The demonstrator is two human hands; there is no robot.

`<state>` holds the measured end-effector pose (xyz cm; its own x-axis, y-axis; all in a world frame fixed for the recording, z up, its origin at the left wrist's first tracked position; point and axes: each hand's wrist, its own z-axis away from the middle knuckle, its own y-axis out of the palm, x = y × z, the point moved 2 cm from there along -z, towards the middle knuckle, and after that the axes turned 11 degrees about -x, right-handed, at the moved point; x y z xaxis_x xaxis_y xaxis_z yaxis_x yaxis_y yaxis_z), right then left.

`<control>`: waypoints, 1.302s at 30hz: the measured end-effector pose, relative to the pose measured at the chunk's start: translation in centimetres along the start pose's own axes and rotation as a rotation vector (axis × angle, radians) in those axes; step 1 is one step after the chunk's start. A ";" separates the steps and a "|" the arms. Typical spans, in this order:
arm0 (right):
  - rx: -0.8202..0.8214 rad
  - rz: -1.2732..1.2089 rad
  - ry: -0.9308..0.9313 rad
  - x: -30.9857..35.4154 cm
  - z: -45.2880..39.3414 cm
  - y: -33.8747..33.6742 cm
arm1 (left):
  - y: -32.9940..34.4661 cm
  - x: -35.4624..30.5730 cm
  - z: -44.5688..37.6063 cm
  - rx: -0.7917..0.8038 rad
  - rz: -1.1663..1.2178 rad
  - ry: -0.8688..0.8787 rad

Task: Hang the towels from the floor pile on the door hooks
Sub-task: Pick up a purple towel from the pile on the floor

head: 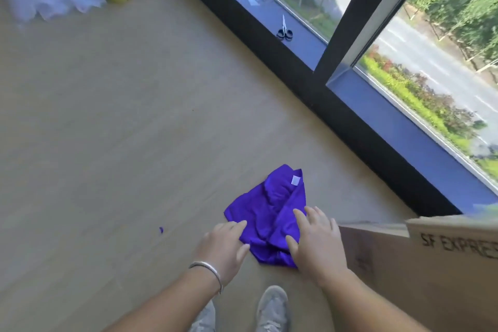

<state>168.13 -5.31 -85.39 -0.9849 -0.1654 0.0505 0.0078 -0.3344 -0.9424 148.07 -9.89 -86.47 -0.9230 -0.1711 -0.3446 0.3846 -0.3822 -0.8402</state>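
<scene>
A crumpled purple towel (269, 213) with a small white label lies on the pale wooden floor (121, 129), near the dark window sill (296, 32) and just left of a cardboard box (420, 272). The left hand (223, 248), a silver bangle (208, 271) on its wrist, rests at the towel's left edge with fingers spread, and the right hand (315, 242) lies flat and open on its right side; neither grips the cloth. Scissors (284, 29) lie on the sill, grey shoes (272, 310) show below the arms
</scene>
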 end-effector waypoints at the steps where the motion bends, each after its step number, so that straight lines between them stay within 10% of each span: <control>1: 0.011 0.018 0.007 -0.5 -1.2 2.0 | 1.7 0.6 -0.9 -0.004 0.021 -0.018; 15: 0.009 -0.018 0.090 -6.4 -21.6 23.6 | 23.1 8.7 -18.1 -0.121 0.258 -0.073; 20: 0.050 -0.024 -0.076 -8.7 -29.0 23.1 | 22.8 10.6 -24.4 -0.008 -0.033 0.198; 30: 0.086 0.064 -0.190 -8.3 -31.0 20.5 | 22.5 13.0 -23.4 -0.004 -0.057 0.205; 39: -0.161 -0.382 -0.111 -3.9 -32.6 16.3 | 20.0 16.4 -24.0 -0.232 -0.046 0.145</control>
<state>166.48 20.14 -111.73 -0.8870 -0.1599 0.4333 -0.3900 -0.2433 -0.8881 140.37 1.47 -119.02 -0.9381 -0.0203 -0.3459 0.3443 -0.1659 -0.9241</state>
